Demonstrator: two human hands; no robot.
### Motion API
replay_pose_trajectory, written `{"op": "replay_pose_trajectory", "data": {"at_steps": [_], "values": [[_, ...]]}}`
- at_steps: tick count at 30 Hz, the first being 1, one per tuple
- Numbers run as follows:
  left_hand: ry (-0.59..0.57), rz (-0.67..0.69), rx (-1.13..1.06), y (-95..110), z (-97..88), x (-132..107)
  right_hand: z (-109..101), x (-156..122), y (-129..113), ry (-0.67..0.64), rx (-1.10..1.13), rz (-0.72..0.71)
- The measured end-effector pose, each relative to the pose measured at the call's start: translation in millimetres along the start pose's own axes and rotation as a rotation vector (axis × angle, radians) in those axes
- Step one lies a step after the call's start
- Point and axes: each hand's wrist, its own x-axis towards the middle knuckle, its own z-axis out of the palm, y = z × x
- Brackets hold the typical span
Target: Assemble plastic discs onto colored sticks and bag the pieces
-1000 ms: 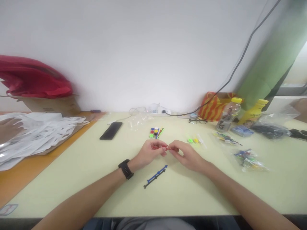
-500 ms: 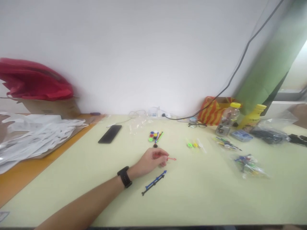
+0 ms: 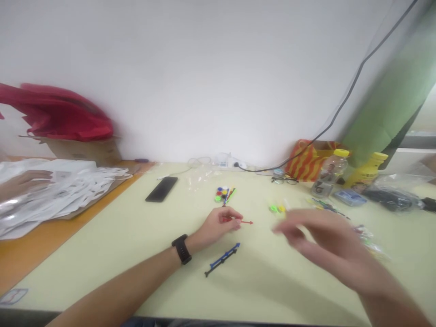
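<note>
My left hand (image 3: 218, 223), with a black watch on its wrist, pinches a red plastic arrow (image 3: 247, 222) just above the table; its pointed end sticks out to the right. My right hand (image 3: 320, 245) is over the right half of the table, blurred, its fingers bent and apart from the thumb, with nothing seen between them. Below my left hand a blue arrow (image 3: 223, 256) and a black arrow (image 3: 218, 264) lie side by side. Beyond it are several coloured discs (image 3: 220, 193) and green and other arrows (image 3: 231, 195).
Green and yellow pieces (image 3: 276, 209) lie near my right hand. A phone (image 3: 161, 189), glasses (image 3: 284, 180), a clear bottle (image 3: 329, 175) and a yellow bottle (image 3: 368, 172) stand or lie farther back. At left, another person's hand (image 3: 27, 181) is over white bags (image 3: 85, 190).
My right hand has come into view from the right, covering part of the bagged pieces. My left hand still holds the red arrow. Another person's hand has appeared at far left.
</note>
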Motion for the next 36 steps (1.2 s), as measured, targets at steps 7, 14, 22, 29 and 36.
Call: {"op": "replay_pose_trajectory", "data": {"at_steps": [7,14,22,29,36], "values": [[0.02,0.107,-0.049,9,2.4,0,33,197,-66,-0.215,-0.011,0.235],[0.021,0.039,-0.227,13,0.8,1,34,179,-56,-0.183,0.173,0.318],[-0.014,0.041,-0.229,12,-4.7,3,33,180,-54,-0.042,0.203,0.317],[0.06,0.07,-0.162,11,-6.7,5,45,173,-66,0.029,0.233,0.215],[0.053,0.085,-0.114,12,-10.0,3,45,170,-67,-0.008,0.326,0.299]]}}
